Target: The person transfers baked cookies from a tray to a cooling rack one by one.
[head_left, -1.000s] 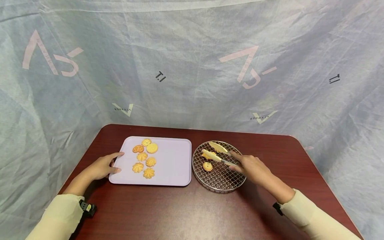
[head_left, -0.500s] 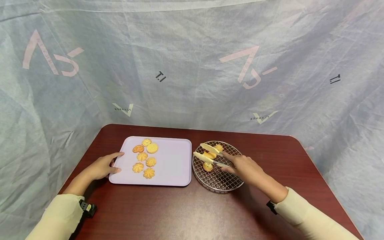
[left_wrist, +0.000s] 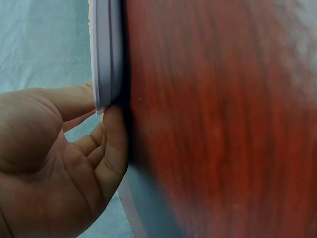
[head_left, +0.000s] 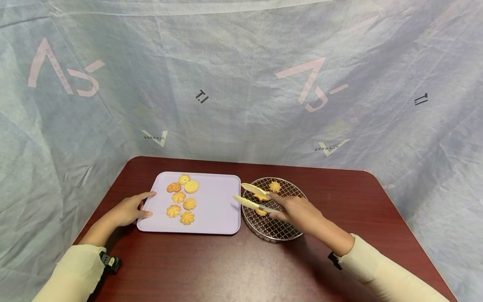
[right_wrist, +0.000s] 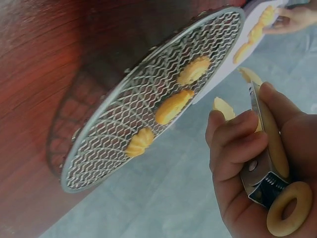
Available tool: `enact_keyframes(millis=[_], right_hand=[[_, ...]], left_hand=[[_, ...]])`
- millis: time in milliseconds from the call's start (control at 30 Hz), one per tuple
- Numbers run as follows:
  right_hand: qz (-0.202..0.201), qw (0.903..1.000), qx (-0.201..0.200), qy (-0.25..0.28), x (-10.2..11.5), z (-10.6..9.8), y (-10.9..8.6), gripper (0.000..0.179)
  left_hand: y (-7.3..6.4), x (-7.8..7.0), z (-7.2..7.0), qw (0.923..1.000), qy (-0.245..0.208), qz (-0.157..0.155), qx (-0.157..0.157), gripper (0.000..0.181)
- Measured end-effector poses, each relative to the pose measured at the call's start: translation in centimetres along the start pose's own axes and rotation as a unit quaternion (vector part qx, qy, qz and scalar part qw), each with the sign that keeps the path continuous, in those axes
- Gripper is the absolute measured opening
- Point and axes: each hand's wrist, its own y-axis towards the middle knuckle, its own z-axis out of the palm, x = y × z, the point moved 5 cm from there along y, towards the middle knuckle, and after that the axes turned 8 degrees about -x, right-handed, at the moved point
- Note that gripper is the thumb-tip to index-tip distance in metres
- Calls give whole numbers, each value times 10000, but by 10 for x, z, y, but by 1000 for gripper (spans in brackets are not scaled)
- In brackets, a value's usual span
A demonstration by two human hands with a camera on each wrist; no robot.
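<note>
On one tray [head_left: 216, 201]: seven cookies [head_left: 190, 204], room rightward; on one wire rack [head_left: 273, 227]: three cookies [head_left: 274, 186]. My left hand [head_left: 130, 210] pinches tray's left edge; right hand [head_left: 300, 213] grips spread tongs [head_left: 249, 203] near its right edge.

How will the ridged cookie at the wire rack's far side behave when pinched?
The ridged cookie is probably light and brittle, judging by its baked look. Its ridges may give the tongs some purchase. Lying flat on the wire rack, it seems unlikely to roll.
</note>
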Motion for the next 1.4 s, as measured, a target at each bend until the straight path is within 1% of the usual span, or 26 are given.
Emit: enact_keyframes(millis=[233,333,767,1100,1400], right_hand=[[-105,9999,33,-34,10,2,4,65],[-223,9997,-5,-61,15,3,5,65],[-488,9987,39,156,36,10,13,65],[-502,9985,183,103,47,14,16,67],[-456,9978,399,274,58,21,19,68]], left_hand=[[-1,-1,0,10000,-21,55,-3,70],[-1,0,0,10000,-39,27,6,70],[0,2,1,10000,-52,-8,24,70],[0,1,0,10000,-65,25,31,70],[-1,-1,0,10000,-86,21,27,70]])
